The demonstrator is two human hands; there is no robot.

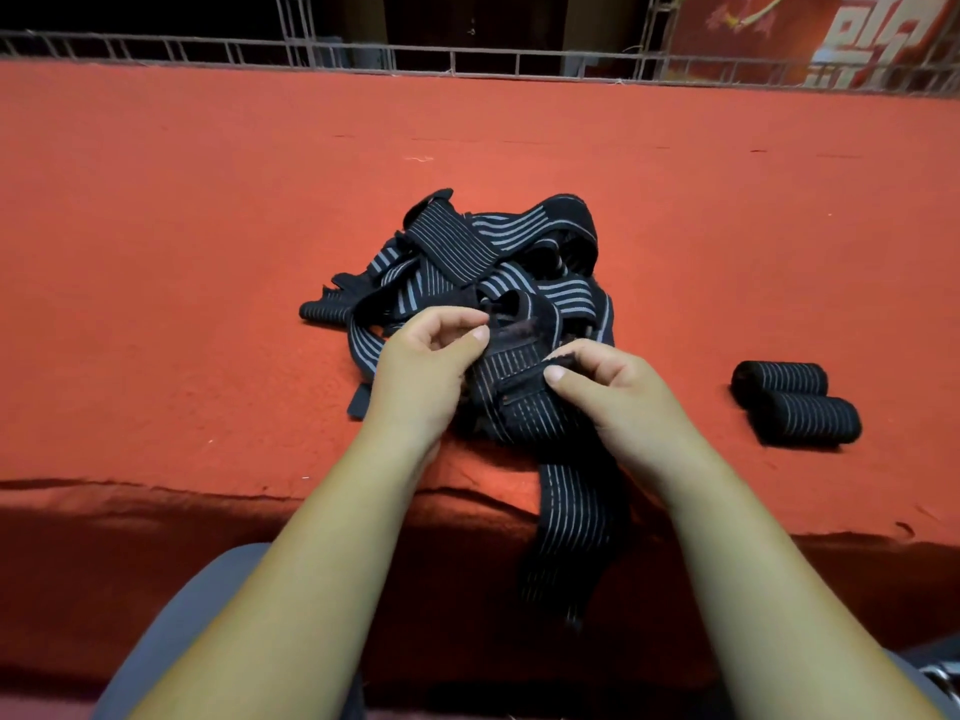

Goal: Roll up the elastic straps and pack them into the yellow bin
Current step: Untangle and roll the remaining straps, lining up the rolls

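A tangled pile of black elastic straps (483, 257) with grey stripes lies in the middle of the red table (208, 226). Both hands hold one strap (519, 402) at the near side of the pile. My left hand (431, 366) pinches its upper end, and my right hand (602, 387) pinches a folded edge of it. The strap's free end hangs over the table's front edge. Two rolled straps (795, 402) lie side by side to the right. A third roll (324, 311) sits at the pile's left edge. No yellow bin is in view.
A metal wire rail (467, 59) runs along the table's far edge. Behind it at the right hangs a red banner with white characters (831, 33). My grey-clad knee (197, 615) shows below the table's front edge.
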